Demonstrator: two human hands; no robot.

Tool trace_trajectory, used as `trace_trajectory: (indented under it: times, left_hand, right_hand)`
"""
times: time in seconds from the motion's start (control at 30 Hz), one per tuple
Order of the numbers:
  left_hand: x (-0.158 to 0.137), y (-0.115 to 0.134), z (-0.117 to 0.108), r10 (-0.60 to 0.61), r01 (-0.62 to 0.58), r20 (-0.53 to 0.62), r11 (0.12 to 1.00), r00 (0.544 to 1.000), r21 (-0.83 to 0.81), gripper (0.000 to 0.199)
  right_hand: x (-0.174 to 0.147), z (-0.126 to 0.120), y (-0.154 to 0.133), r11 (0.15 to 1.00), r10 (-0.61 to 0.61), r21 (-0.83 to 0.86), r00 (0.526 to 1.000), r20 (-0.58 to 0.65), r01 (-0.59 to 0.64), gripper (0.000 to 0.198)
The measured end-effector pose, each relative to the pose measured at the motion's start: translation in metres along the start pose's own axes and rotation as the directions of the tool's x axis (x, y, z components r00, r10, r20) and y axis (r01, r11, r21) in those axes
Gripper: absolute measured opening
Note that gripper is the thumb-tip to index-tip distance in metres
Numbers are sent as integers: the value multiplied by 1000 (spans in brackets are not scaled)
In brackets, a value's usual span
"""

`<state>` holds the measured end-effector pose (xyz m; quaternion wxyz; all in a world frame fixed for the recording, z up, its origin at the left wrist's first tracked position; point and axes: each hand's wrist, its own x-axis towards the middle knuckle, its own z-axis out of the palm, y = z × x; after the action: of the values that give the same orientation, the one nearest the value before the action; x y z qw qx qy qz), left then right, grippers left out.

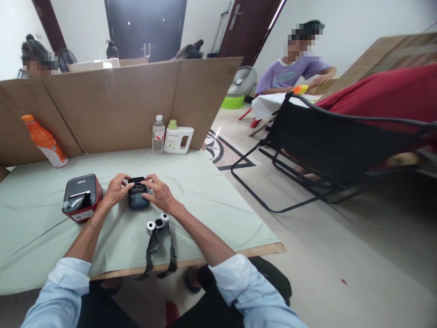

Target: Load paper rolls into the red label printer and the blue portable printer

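Observation:
A small dark portable printer [138,202] lies on the green-covered table between my two hands. My left hand [117,190] grips its left side, with the thumb at the upper part. On the right side my right hand [160,194] holds it, thumb and fingers bent against the edge. The upper part looks like a raised lid, but its exact position is hard to make out. Just below my right hand lie two white paper rolls [150,226] and a dark roll core [159,223]. Black ribbon strips [172,253] trail from them over the table's front edge.
A larger red and black printer [82,198] stands left of my left forearm. An orange bottle [46,141], a clear water bottle [158,135] and a white jug [177,139] stand before a cardboard partition [129,107]. A black folding chair [314,146] and a person in purple [290,75] are at right.

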<state>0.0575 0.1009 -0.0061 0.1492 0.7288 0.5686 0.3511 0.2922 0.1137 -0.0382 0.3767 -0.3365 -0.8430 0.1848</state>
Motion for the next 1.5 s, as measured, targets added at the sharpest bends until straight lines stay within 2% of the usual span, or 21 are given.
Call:
trace_trajectory:
  times: [0.17,0.3,0.47,0.63,0.8,1.0,1.17,1.33,1.43,1.5]
  left_hand:
    - [0,1,3,48,-48,27,999,998,-8,21]
    - [1,-7,0,103,-99,79,994,992,-53,27]
    - [3,-18,-4,147,-133,162,987,976,-91,31]
    - [1,-13,-4,106,-97,122,992,987,-77,26]
    - [0,0,-5,45,-44,19,997,999,-60,19]
    - [4,6,-3,25,-27,-74,999,997,-37,10]
    - [11,6,5,-25,15,-138,998,990,-69,11]
    - [10,8,7,-28,16,-101,993,995,-118,17]
    - [4,8,4,37,-44,-59,992,998,-122,32]
    - [0,6,3,101,-102,-27,993,995,-65,39]
  right_hand:
    - [8,3,-1,994,-5,-108,999,54,11,29]
    - [10,5,1,990,-22,-138,998,58,30,14]
    - [7,4,2,993,-41,-105,996,80,49,20]
    - [10,4,0,993,-28,-117,997,67,36,21]
    - [12,3,-3,990,-42,-130,999,25,45,23]
    - [13,-1,-8,986,-65,-149,997,49,72,29]
    - [17,-2,-12,973,-50,-222,997,63,63,22]
    - [17,-2,-11,981,-38,-190,999,35,44,24]
    - [16,-1,-9,983,-17,-184,999,31,23,30]
    - [15,1,-7,983,-4,-181,999,42,12,33]
